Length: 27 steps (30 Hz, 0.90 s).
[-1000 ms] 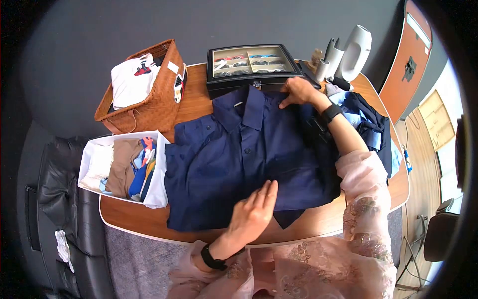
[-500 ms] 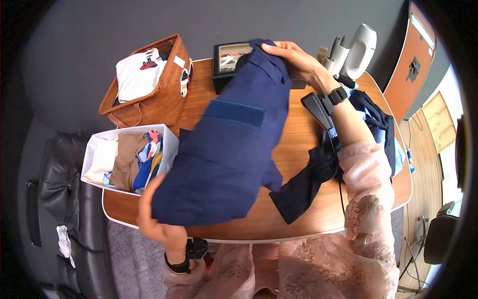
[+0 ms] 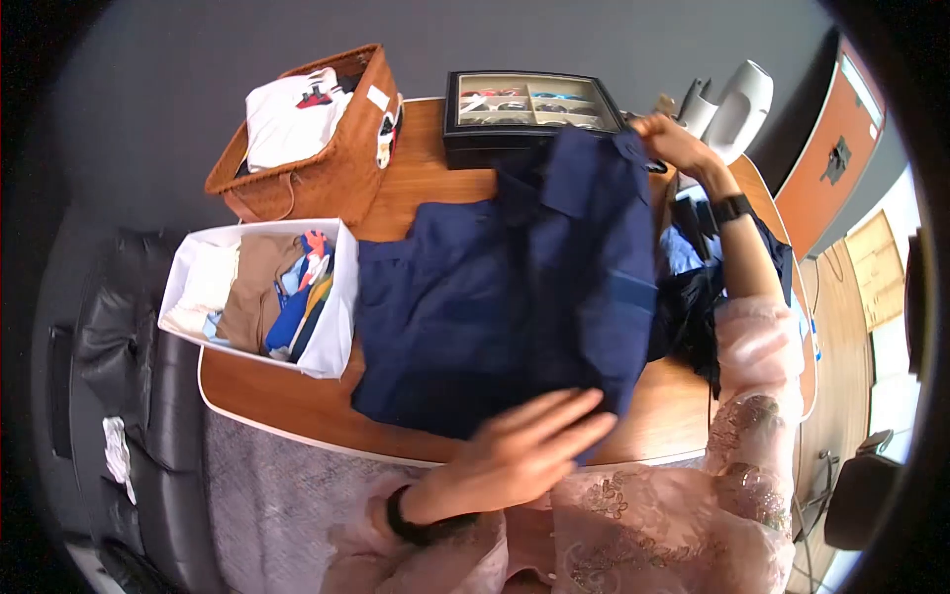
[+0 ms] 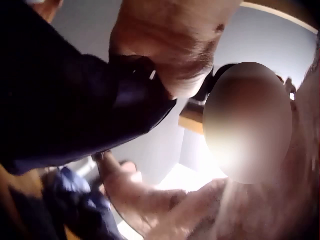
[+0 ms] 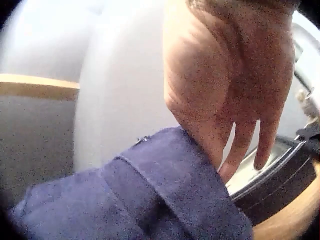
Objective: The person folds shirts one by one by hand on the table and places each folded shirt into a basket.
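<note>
A navy button-up shirt (image 3: pixel 435 297) spreads over the table, its right side raised and folding between the hands. At its upper right, my right hand (image 3: pixel 675 147) pinches the cloth near the shoulder. The right wrist view shows the navy cloth (image 5: pixel 150 185) bunched at the thumb side, the other fingers hanging past it. My left hand (image 3: pixel 520 450), blurred, is at the lower right edge, its fingers stretched over the cloth and the thumb hidden. In the left wrist view, the raised shirt (image 4: pixel 115 110) runs up to that hand's palm.
A white box (image 3: pixel 341 297) of folded clothes stands at the left, a woven basket (image 3: pixel 327 183) with a white shirt behind it. A glasses case (image 3: pixel 485 148) is at the back. Dark and light-blue clothes (image 3: pixel 688 307) lie right, before a white vase (image 3: pixel 747 109).
The shirt lay front up, was lifted with its back showing, and now spreads front up again with its right side raised. My left hand went left to the hem, then back right.
</note>
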Tool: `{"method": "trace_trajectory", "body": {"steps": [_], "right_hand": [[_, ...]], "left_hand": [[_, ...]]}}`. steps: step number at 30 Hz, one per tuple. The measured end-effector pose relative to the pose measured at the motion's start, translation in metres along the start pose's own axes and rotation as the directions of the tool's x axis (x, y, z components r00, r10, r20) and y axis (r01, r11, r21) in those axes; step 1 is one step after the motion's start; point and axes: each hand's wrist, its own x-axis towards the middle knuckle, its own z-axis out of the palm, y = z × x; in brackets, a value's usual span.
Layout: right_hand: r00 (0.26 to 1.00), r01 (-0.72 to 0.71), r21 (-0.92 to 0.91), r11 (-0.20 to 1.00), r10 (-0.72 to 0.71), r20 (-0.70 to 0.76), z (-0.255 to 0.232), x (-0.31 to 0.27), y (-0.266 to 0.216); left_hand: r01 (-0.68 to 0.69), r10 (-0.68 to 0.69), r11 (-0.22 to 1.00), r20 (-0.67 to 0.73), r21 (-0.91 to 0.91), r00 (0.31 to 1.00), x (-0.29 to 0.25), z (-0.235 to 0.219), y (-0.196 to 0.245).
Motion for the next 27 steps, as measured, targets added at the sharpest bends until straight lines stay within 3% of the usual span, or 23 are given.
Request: {"method": "trace_trajectory", "body": {"steps": [1,2,3,4,5,7,9,10,11,13,15,17,18,21,23,25,27], "right_hand": [[0.982,-0.058,-0.103,0.993,0.076,0.173,-0.018,-0.006,0.019],[0.980,-0.146,-0.286,0.947,0.177,0.087,-0.022,-0.015,0.043],[0.996,-0.039,-0.802,0.596,0.086,0.015,-0.028,-0.025,0.066],[0.949,0.095,-0.952,0.292,0.261,0.175,-0.040,-0.027,0.095],[0.966,-0.095,-0.871,0.481,0.256,0.036,-0.030,-0.046,0.068],[0.950,-0.249,-0.838,0.485,0.289,-0.115,-0.033,-0.057,0.070],[0.996,-0.086,-0.736,0.671,0.055,-0.066,-0.034,-0.060,0.059],[0.971,-0.237,-0.825,0.514,0.099,-0.218,-0.032,-0.060,0.055],[0.952,-0.302,-0.812,0.499,0.115,-0.283,-0.030,-0.051,0.050],[0.967,-0.237,-0.740,0.629,0.080,-0.242,-0.015,-0.039,0.021],[0.989,-0.019,-0.633,0.774,-0.076,-0.123,0.008,-0.023,0.014],[0.997,0.063,-0.706,0.705,-0.074,0.016,0.041,0.003,0.005],[0.997,0.068,-0.699,0.712,-0.027,0.069,0.060,0.014,-0.002],[0.986,0.088,-0.768,0.634,0.054,0.158,0.110,0.052,0.005],[0.965,0.052,-0.759,0.650,0.164,0.206,0.129,0.070,0.002],[0.977,0.096,-0.722,0.685,0.075,0.200,0.142,0.079,0.014],[0.931,0.037,-0.821,0.570,0.278,0.235,0.153,0.088,0.018]], "left_hand": [[-0.012,0.015,0.999,0.064,-0.040,0.998,0.002,0.031,-0.007],[0.016,-0.010,0.999,0.113,-0.048,0.994,0.004,0.061,-0.013],[0.003,0.001,1.000,0.209,-0.023,0.978,0.007,0.082,-0.019],[0.012,-0.017,1.000,0.285,0.020,0.958,0.010,0.099,-0.020],[0.014,-0.035,0.998,0.361,0.062,0.932,0.012,0.110,-0.020],[0.024,-0.033,0.999,0.366,0.029,0.930,0.013,0.113,-0.018],[0.040,-0.039,0.999,0.378,0.004,0.925,0.012,0.107,-0.019],[0.048,-0.042,0.999,0.367,-0.007,0.929,0.009,0.098,-0.024],[0.054,-0.044,0.998,0.357,-0.018,0.933,0.005,0.087,-0.028],[0.127,-0.147,0.989,0.350,0.081,0.925,-0.003,0.066,-0.032],[0.225,-0.309,0.938,0.342,0.263,0.888,-0.014,0.045,-0.035],[0.261,-0.427,0.865,0.356,0.428,0.831,-0.026,0.034,-0.042],[0.338,-0.465,0.861,0.319,0.379,0.826,-0.035,0.033,-0.045],[0.326,-0.492,0.814,0.273,0.481,0.827,-0.046,0.033,-0.046],[0.308,-0.469,0.809,0.234,0.501,0.852,-0.050,0.039,-0.045],[0.285,-0.435,0.766,0.138,0.576,0.890,-0.054,0.049,-0.047],[0.287,-0.406,0.756,0.077,0.588,0.911,-0.053,0.054,-0.048]]}}
